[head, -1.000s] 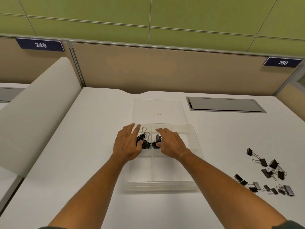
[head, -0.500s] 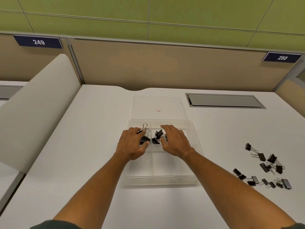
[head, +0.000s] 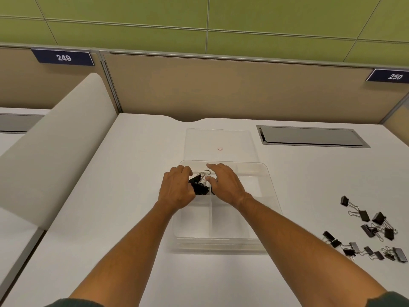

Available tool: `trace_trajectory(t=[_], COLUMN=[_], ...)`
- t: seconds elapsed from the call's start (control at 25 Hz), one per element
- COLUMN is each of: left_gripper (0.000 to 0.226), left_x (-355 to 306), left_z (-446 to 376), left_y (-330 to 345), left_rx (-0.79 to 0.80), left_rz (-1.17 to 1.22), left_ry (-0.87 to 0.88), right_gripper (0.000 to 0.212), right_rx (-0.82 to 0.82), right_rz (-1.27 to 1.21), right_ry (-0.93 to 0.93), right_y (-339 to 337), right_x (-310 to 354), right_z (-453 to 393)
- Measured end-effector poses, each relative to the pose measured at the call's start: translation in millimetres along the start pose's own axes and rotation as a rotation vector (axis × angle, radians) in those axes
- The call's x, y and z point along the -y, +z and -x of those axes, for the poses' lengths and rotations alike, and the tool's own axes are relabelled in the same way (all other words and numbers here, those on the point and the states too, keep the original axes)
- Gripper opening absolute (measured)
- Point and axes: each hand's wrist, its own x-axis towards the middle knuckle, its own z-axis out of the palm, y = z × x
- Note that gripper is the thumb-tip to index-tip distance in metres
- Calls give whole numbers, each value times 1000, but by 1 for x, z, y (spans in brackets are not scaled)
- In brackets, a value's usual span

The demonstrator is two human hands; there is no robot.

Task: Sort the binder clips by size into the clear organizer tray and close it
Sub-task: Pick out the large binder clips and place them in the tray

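The clear organizer tray (head: 272, 196) lies open in the middle of the white desk, its lid (head: 219, 138) flat behind it. Both hands are over the tray's far-left compartments. My left hand (head: 177, 189) curls around large black binder clips (head: 199, 186) with silver wire handles. My right hand (head: 226, 185) is palm down with fingers spread, its thumb and fingertips against the clips' handles; a bit of black shows under it. A loose pile of black binder clips (head: 374, 229) in mixed sizes lies on the desk to the right.
A grey cable hatch (head: 309, 137) is set into the desk at the back right. A beige partition wall stands behind the desk, and a white curved divider (head: 51, 140) borders it on the left. A small pink dot (head: 220, 148) marks the lid.
Both hands have drawn closer together over the tray's far-left compartments; my right hand shifted left onto the clips that my left hand holds. The view tilted slightly.
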Motion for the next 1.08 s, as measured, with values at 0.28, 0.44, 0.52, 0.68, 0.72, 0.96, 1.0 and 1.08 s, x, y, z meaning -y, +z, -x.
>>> trace_trajectory(t=[0.28, 0.44, 0.52, 0.68, 0.72, 0.96, 1.0, 1.08], left_gripper=[35, 29, 23, 20, 19, 23, 27, 39], left_x=[11, 11, 10, 9, 9, 9, 8, 3], left_z=[-10, -14, -15, -17, -17, -16, -15, -12], left_y=[2, 4, 5, 6, 6, 4, 3, -1], left_rx=[35, 56, 43, 9, -2, -54, -57, -46], left_rz=[-138, -164, -193, -294, -301, -221, -209, -195], left_ry=[-17, -12, -10, 7, 8, -5, -5, 5], right_gripper=[17, 16, 17, 22, 25, 55, 55, 48], right_rx=[-15, 18, 36, 52, 81, 100, 88, 58], right_rz=[-151, -230, -231, -102, -38, 28, 19, 30], right_ry=[103, 129, 125, 108, 92, 2, 5, 13], right_y=[6, 4, 5, 5, 5, -3, -6, -9], right_x=[11, 12, 12, 11, 12, 13, 13, 12], right_z=[-18, -26, -28, -30, -29, -23, -21, -17])
